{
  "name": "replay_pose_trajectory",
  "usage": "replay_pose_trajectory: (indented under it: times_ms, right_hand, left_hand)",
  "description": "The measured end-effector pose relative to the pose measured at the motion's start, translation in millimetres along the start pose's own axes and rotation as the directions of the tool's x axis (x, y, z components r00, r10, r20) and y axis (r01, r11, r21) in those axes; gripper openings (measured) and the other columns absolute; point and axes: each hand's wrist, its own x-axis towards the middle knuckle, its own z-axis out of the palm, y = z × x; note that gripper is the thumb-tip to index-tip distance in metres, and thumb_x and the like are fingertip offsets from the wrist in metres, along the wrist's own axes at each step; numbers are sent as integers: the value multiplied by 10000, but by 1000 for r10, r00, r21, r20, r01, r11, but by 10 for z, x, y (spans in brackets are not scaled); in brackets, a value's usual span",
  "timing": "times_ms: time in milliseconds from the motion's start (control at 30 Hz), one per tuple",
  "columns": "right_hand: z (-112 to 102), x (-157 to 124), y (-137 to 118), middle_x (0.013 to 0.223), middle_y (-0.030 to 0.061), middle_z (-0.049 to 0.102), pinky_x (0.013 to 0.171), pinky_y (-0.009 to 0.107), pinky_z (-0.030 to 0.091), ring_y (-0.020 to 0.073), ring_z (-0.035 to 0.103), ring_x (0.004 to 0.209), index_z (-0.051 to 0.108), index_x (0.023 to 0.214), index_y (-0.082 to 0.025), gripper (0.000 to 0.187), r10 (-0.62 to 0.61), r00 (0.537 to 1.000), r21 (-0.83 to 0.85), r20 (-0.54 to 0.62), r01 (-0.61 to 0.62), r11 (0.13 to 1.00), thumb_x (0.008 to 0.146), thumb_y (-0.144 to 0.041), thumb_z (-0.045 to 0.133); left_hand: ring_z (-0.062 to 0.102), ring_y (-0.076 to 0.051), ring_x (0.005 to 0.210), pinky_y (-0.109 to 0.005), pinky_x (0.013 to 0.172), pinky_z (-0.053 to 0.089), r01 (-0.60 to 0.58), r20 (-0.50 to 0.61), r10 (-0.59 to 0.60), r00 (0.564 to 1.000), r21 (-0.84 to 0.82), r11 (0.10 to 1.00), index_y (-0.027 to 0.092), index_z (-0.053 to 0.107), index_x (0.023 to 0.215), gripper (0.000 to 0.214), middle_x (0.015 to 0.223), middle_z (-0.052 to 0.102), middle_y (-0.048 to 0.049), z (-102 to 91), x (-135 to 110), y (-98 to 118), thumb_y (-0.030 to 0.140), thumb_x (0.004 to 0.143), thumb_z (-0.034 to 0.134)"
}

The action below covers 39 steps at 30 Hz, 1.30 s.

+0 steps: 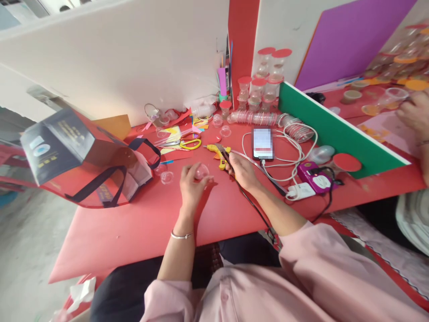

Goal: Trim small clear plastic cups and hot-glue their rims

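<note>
My left hand [191, 182] pinches a small clear plastic dome [202, 171] just above the red table [134, 223]. My right hand [241, 170] is wrapped round the handle of a yellow glue gun [217, 152], whose nozzle points left and lies low over the table. The gun's black cord [251, 203] runs back along my right forearm. Two more clear domes [166, 177] lie on the table left of my left hand. Yellow-handled scissors [190, 143] rest beyond the gun among coloured paper scraps.
A red and black paper bag [83, 156] lies on its side at the left. A phone [262, 143] with white cables, a purple device [317, 179] and a green board [335, 129] stand to the right. Lidded clear jars [264, 85] line the back. Another person's hand [414, 114] is at far right.
</note>
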Motion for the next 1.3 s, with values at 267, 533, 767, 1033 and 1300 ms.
replay_pose_trajectory:
  times_ms: [267, 533, 767, 1033, 1300]
  right_hand:
    - [21, -37, -43, 923, 22, 761, 769, 301, 501, 204, 702, 853, 701, 1117, -249, 456, -121, 992, -230, 45, 128, 965, 1025, -617, 447]
    - [66, -128, -112, 1192, 46, 764, 924, 327, 508, 230, 713, 1094, 728, 1172, -274, 326, -244, 963, -343, 112, 268, 900, 1048, -475, 505]
    - [39, -174, -191, 1134, 58, 768, 867, 298, 495, 216, 705, 1046, 740, 1163, -259, 330, -289, 951, -469, 111, 306, 829, 1057, -464, 504]
    - [-25, -165, -153, 941, 91, 715, 729, 341, 424, 228, 626, 874, 749, 1232, -237, 374, -449, 880, -714, 155, 414, 564, 1036, -477, 538]
    - [-115, -149, -203, 966, 98, 700, 807, 393, 377, 248, 581, 906, 747, 1237, -252, 327, -505, 838, -774, 205, 455, 441, 1023, -431, 576]
  left_hand:
    - [553, -72, 551, -179, 482, 440, 322, 214, -242, 946, -695, 643, 268, 658, 1337, 576, 839, 685, 4, -41, 8, 58, 325, 798, 852]
    - [624, -106, 662, -169, 471, 458, 403, 329, -243, 912, -829, 389, 249, 702, 1143, 451, 927, 715, -30, -111, 54, 105, 497, 799, 851]
    - [640, -98, 627, -146, 395, 440, 478, 402, -276, 873, -817, 322, 237, 670, 1224, 512, 929, 721, -26, -93, 49, 112, 602, 871, 734]
    - [670, -90, 761, -164, 524, 530, 360, 301, -203, 932, -835, 416, 249, 696, 1155, 362, 1120, 691, -34, -121, 29, 120, 413, 857, 820]
    - [639, -92, 628, -168, 454, 518, 374, 315, -201, 928, -788, 489, 213, 721, 1175, 444, 887, 704, -24, -110, -5, 140, 494, 843, 812]
